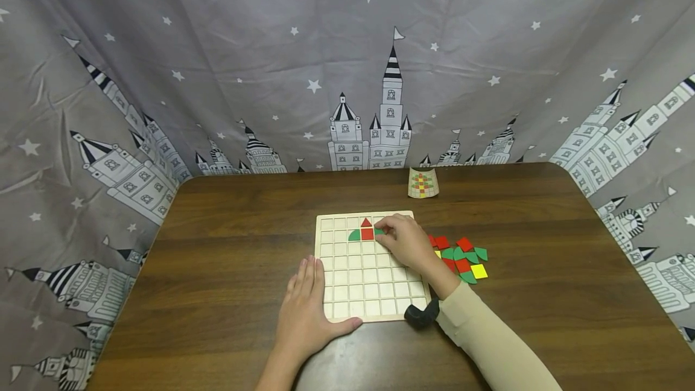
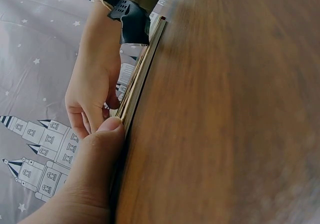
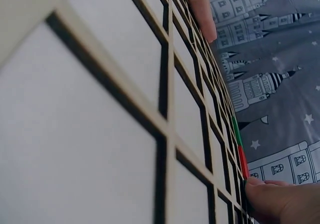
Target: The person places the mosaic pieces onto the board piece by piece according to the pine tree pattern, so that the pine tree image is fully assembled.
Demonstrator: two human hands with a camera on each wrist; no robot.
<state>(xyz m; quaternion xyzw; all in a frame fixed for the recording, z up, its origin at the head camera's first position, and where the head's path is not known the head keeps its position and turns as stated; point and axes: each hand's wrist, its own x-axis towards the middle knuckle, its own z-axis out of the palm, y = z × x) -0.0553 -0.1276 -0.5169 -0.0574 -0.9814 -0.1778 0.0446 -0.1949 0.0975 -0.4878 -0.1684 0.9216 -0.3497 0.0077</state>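
A pale wooden grid board [image 1: 339, 277] lies on the table. Near its far edge, a red triangle [image 1: 366, 222] sits above a red square [image 1: 367, 234], with a green curved-edged tile [image 1: 355, 235] left of the square. My right hand [image 1: 404, 243] pinches another green tile [image 1: 379, 232] at the cell right of the red square; the fingers partly cover it. Along the board's left edge rest the straight fingers of my left hand [image 1: 304, 312], its thumb at the near edge. The left wrist view shows that thumb [image 2: 102, 141] against the board's side.
Several loose red, green and yellow tiles [image 1: 464, 257] lie right of the board, partly behind my right forearm. A small pattern card [image 1: 423, 183] stands at the table's far edge, before a grey castle-print curtain [image 1: 293, 77]. A black wrist camera [image 1: 422, 314] overlaps the board's near right corner.
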